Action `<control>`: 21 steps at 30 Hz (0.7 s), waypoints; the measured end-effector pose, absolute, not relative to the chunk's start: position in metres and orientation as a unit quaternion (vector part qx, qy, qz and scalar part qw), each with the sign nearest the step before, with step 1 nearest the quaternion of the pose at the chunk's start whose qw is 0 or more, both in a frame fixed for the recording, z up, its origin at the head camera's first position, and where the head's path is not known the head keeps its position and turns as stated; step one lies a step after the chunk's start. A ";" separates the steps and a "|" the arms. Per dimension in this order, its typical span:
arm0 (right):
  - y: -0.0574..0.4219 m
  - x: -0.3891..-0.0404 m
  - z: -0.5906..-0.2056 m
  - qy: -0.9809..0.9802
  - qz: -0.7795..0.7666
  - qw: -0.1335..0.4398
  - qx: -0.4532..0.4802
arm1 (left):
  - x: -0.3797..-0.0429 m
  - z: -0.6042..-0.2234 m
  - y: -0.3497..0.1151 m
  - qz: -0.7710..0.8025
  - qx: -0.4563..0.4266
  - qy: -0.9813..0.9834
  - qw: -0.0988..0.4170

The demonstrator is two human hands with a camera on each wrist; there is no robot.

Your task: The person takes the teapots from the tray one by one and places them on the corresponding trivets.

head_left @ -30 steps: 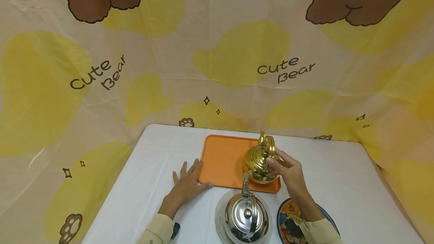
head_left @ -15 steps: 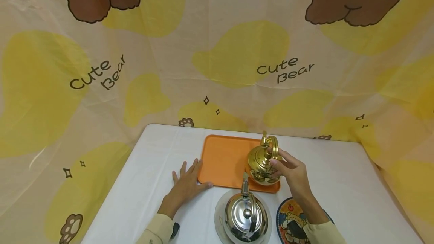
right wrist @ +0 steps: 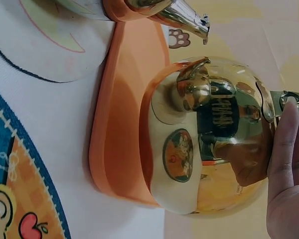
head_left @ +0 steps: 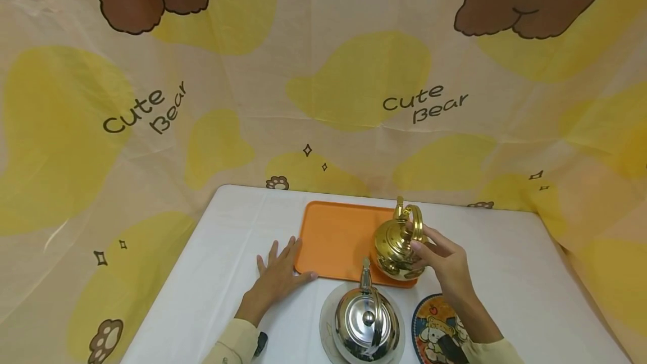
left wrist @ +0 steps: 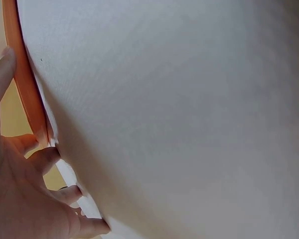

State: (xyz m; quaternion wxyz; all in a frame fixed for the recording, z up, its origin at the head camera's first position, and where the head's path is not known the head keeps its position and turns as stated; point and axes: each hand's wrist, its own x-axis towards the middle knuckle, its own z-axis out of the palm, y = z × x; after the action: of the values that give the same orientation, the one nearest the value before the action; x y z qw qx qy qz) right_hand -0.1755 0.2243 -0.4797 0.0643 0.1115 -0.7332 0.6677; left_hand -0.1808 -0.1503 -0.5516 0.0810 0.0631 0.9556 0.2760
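My right hand (head_left: pixel 447 260) grips the upright arched handle of a shiny gold teapot (head_left: pixel 390 249), thumb on the near side. The teapot is over the right end of an orange tray (head_left: pixel 331 240), its spout toward the back. In the right wrist view the gold teapot (right wrist: pixel 234 169) fills the middle, its round side mirroring the tray and table, with fingers (right wrist: pixel 285 154) at its top. My left hand (head_left: pixel 275 281) lies with spread fingers at the tray's left edge. In the left wrist view, the thumb and fingertips touch the orange rim (left wrist: pixel 27 79) and white tablecloth.
A silver teapot (head_left: pixel 354 324) stands on a pale round mat (head_left: pixel 328 319) just in front of the tray, its spout close to the tray's front edge. To its right lies a round cartoon mat (head_left: pixel 429 330), partly under my right forearm. A printed bear curtain (head_left: pixel 323 83) hangs behind the table.
My right hand has moved the gold teapot slightly right and toward me over the tray. More of the cartoon mat shows. The left hand, tray and silver teapot have stayed in place.
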 end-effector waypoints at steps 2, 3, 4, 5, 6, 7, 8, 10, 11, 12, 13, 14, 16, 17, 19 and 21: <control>0.226 -0.173 -0.478 -0.734 0.667 0.066 0.115 | -0.181 -0.552 -0.151 0.277 0.062 0.955 0.081; 0.226 -0.172 -0.478 -0.732 0.668 0.067 0.115 | -0.181 -0.552 -0.151 0.277 0.062 0.956 0.080; 0.227 -0.171 -0.477 -0.731 0.670 0.067 0.114 | -0.181 -0.552 -0.151 0.277 0.061 0.956 0.081; 0.228 -0.169 -0.476 -0.729 0.672 0.067 0.113 | -0.181 -0.553 -0.151 0.277 0.060 0.956 0.082; 0.229 -0.168 -0.475 -0.727 0.675 0.066 0.112 | -0.181 -0.553 -0.151 0.277 0.059 0.955 0.084; 0.229 -0.167 -0.475 -0.724 0.677 0.066 0.111 | -0.181 -0.553 -0.151 0.278 0.059 0.955 0.083; 0.230 -0.166 -0.474 -0.723 0.679 0.065 0.112 | -0.181 -0.554 -0.151 0.278 0.059 0.955 0.083; 0.232 -0.164 -0.473 -0.722 0.679 0.067 0.113 | -0.181 -0.554 -0.151 0.278 0.059 0.955 0.083; 0.234 -0.163 -0.473 -0.722 0.679 0.069 0.114 | -0.181 -0.554 -0.150 0.277 0.058 0.955 0.083; 0.235 -0.162 -0.473 -0.720 0.681 0.071 0.116 | -0.182 -0.555 -0.150 0.277 0.058 0.956 0.083; 0.236 -0.161 -0.473 -0.719 0.681 0.075 0.116 | -0.182 -0.555 -0.150 0.277 0.058 0.956 0.082; 0.237 -0.159 -0.472 -0.716 0.684 0.078 0.116 | -0.182 -0.555 -0.150 0.277 0.058 0.956 0.082; 0.240 -0.157 -0.471 -0.713 0.687 0.081 0.115 | -0.182 -0.555 -0.149 0.277 0.057 0.956 0.081; 0.242 -0.157 -0.471 -0.712 0.687 0.080 0.118 | -0.182 -0.555 -0.149 0.277 0.058 0.956 0.081; 0.246 -0.154 -0.470 -0.714 0.685 0.075 0.120 | -0.183 -0.556 -0.149 0.277 0.058 0.956 0.080; 0.250 -0.153 -0.470 -0.719 0.680 0.069 0.126 | -0.183 -0.557 -0.149 0.277 0.059 0.956 0.079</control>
State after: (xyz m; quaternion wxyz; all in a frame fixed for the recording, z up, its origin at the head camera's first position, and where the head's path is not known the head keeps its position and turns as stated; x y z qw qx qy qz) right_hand -0.1527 0.2500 -0.4697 0.0693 0.1257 -0.7189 0.6801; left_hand -0.1828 -0.1487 -0.5566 0.0787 0.0588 0.9559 0.2766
